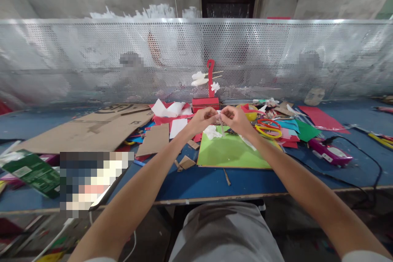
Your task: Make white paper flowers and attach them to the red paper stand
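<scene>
My left hand (203, 119) and my right hand (235, 118) meet over the far part of a lime-green sheet (230, 155). Both are closed in a pinch on a thin whitish strip (222, 129), whose tail hangs below the fingertips; its material is too small to tell. Crumpled white paper (211, 132) lies on the sheet beneath my left hand. Behind my hands, a red hooked stand (210, 77) rises above a red box (205, 102) and bears white flower shapes (215, 87).
Scissors with orange and yellow handles (270, 131) lie right of my hands, near coloured paper. A purple device (330, 152) with a black cord sits farther right. Flat cardboard (89, 131) covers the left; a green box (32, 174) is nearer. A perforated metal panel (172, 61) closes the back.
</scene>
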Motion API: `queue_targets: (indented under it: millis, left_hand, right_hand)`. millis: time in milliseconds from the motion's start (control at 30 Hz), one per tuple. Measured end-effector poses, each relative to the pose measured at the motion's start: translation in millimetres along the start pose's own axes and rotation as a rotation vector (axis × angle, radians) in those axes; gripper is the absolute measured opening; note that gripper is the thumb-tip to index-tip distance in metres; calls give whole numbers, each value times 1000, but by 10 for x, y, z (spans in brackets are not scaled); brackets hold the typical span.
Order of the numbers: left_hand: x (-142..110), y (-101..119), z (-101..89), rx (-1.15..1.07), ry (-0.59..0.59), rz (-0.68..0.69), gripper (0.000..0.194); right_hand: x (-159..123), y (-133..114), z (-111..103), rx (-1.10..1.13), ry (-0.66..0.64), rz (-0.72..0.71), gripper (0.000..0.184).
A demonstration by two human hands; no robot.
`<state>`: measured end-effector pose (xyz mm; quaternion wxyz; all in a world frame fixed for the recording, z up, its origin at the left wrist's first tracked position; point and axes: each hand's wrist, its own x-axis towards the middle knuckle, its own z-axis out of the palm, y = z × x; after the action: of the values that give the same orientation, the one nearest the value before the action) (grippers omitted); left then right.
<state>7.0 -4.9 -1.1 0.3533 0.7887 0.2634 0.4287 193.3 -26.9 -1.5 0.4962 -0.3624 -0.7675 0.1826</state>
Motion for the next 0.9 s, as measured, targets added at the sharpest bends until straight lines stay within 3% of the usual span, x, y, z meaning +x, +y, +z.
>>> queue_targets:
  millis: [300,667,900]
  left_hand:
    - [9,-35,10,2,26,2,23]
    - [1,3,12,-20,75,-17,28]
    - [1,21,-10,-19,76,9,30]
  right_hand:
    - [-23,-52,-1,-98,19,-47,16]
    - [12,-9,-9,139,-58,84,21]
    - [9,-5,-21,152,-76,126,25]
